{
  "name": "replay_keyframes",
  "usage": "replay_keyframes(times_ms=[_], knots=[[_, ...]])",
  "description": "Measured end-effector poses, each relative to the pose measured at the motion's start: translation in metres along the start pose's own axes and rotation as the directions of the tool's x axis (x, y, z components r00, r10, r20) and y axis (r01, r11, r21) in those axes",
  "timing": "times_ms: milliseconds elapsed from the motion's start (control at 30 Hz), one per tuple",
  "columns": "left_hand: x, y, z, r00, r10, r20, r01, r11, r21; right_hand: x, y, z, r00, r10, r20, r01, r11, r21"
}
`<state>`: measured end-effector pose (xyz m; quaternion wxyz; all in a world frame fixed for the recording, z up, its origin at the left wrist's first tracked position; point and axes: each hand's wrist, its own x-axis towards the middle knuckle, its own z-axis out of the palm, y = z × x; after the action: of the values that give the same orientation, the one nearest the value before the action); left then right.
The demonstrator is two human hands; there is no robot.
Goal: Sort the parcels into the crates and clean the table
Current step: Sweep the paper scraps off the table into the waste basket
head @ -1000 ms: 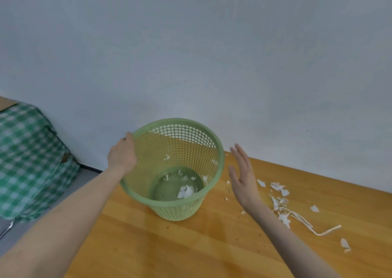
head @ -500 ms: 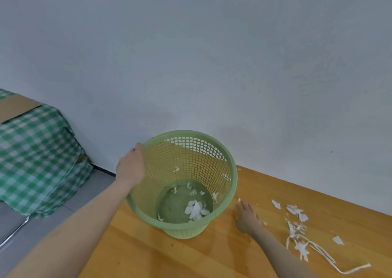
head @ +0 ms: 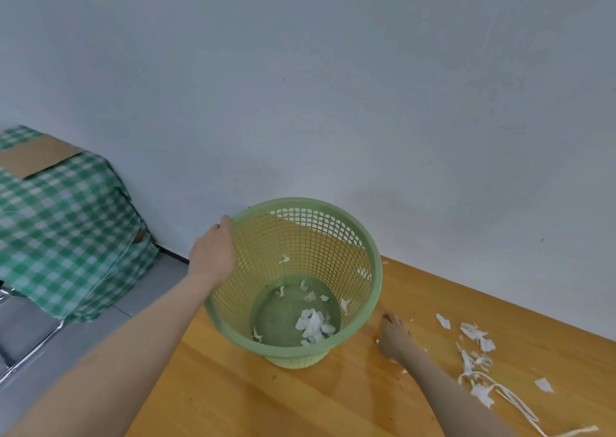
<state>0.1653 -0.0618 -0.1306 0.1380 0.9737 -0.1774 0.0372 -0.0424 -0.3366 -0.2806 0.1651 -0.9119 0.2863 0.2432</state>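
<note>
A green mesh waste basket (head: 375,290) stands on the wooden table (head: 333,400) near its left end, against the wall. White paper scraps (head: 313,326) lie on its bottom. My left hand (head: 213,253) grips the basket's left rim. My right hand (head: 395,336) lies on the table just right of the basket's base, fingers towards the wall; whether it holds any scrap I cannot tell. More torn white paper scraps and strips (head: 476,353) are scattered on the table to the right of that hand.
A white wall runs close behind the table. On the left, past the table's end, a green checked cloth (head: 66,236) covers a lower piece of furniture with a cardboard piece (head: 33,156) on top. Grey floor (head: 40,343) lies below.
My right hand came down from raised and open beside the basket to the tabletop. The view shifted, showing more of the basket's inside. The left hand kept its grip on the rim.
</note>
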Motion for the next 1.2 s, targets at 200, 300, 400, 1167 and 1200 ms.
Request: replay_keyframes(times_ms=[200, 300, 400, 1167, 1200], knots=[[0.001, 0.0, -0.002, 1.0, 0.014, 0.003, -0.014, 1.0, 0.022, -0.034, 0.003, -0.03, 0.953, 0.03, -0.302, 0.123, 0.871, 0.475], [0.001, -0.001, -0.001, 1.0, 0.017, 0.013, -0.017, 1.0, 0.026, -0.073, -0.017, -0.07, 0.811, 0.027, -0.585, 0.382, 0.733, 0.563], [0.002, 0.0, -0.001, 1.0, 0.009, 0.02, -0.009, 0.999, 0.032, -0.115, -0.042, -0.102, 0.661, -0.082, -0.746, 0.645, 0.569, 0.51], [0.003, -0.001, -0.001, 1.0, 0.009, 0.026, -0.01, 0.999, 0.034, -0.057, 0.008, 0.003, 0.989, -0.043, -0.138, 0.084, 0.948, 0.307], [0.003, -0.001, -0.001, 1.0, 0.01, 0.027, -0.01, 0.999, 0.034, -0.057, 0.009, 0.013, 0.995, -0.059, -0.078, 0.075, 0.975, 0.21]])
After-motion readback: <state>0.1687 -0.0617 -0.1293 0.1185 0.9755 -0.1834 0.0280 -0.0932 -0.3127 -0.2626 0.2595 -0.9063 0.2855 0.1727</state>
